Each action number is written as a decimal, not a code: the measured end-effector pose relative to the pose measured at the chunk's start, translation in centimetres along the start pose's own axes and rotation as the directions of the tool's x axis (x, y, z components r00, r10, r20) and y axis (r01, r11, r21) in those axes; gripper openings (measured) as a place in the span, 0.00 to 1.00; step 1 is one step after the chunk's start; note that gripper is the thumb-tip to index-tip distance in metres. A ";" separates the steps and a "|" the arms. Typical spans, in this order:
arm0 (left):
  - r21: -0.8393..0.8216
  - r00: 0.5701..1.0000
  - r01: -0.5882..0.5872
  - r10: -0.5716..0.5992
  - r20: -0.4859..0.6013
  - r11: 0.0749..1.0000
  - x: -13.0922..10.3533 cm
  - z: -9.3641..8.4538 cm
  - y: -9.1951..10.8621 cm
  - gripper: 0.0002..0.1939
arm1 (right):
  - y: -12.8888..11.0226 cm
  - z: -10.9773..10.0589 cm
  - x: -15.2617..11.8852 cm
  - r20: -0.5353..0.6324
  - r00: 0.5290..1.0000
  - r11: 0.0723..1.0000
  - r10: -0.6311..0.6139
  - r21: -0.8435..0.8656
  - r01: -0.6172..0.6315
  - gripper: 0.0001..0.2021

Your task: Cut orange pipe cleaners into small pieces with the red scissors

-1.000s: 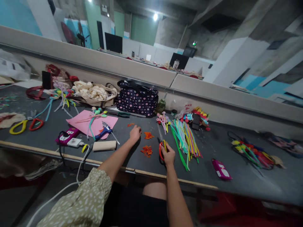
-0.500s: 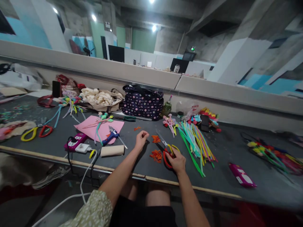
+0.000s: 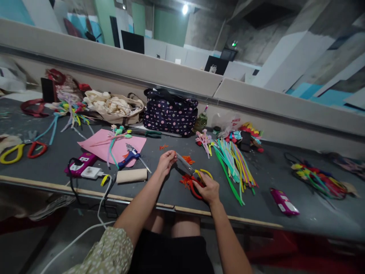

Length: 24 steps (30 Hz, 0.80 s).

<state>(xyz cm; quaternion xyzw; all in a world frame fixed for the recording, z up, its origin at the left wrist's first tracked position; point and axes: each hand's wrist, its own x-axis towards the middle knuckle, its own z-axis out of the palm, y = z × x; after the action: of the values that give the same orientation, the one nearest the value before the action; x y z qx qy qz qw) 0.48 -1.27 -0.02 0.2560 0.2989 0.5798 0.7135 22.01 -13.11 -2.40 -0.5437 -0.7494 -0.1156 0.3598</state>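
My right hand (image 3: 207, 187) grips a pair of scissors (image 3: 186, 166) by its red and yellow handles. The blades point up and left, with their tips at the fingers of my left hand (image 3: 167, 163). Those fingers are pinched together; whatever is between them is too small to make out. Two small piles of orange cut pieces lie by the scissors: one pile (image 3: 188, 160) beyond the blades, the other (image 3: 186, 181) on the near side, partly behind the handles. A few more orange bits (image 3: 163, 147) are scattered past my left hand.
Pipe cleaners (image 3: 234, 163) lie in a bundle to the right, near a purple power strip (image 3: 284, 202). On the left are a glue gun (image 3: 129, 156), pink paper (image 3: 97, 139), a cardboard tube (image 3: 131, 176) and another purple power strip (image 3: 82, 164). A dotted bag (image 3: 171, 114) stands behind.
The scissors have swung left and their blades now reach my left fingers. My left hand is still pinched. The whole view has shifted downward.
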 end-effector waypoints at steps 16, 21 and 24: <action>-0.023 0.998 0.058 -0.057 0.042 0.998 -0.7 0.5 0.0 0.12 | 0.3 0.2 0.0 0.071 0.997 1.000 0.029 -0.012 -0.028 0.24; -0.027 0.996 0.079 -0.078 0.054 0.996 -0.6 0.3 -0.2 0.13 | 0.3 0.3 -0.1 0.064 0.997 0.999 0.040 -0.003 -0.040 0.24; -0.026 0.993 0.090 -0.088 0.074 0.996 -0.5 0.1 -0.4 0.14 | 0.4 0.4 -0.1 0.063 0.997 0.999 0.037 0.000 -0.037 0.24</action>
<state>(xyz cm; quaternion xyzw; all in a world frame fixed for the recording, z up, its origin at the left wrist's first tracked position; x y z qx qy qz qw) 0.74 -1.80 -0.15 0.2531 0.2753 0.5419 0.7527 22.19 -12.79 -2.85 -0.5605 -0.7503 -0.0915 0.3384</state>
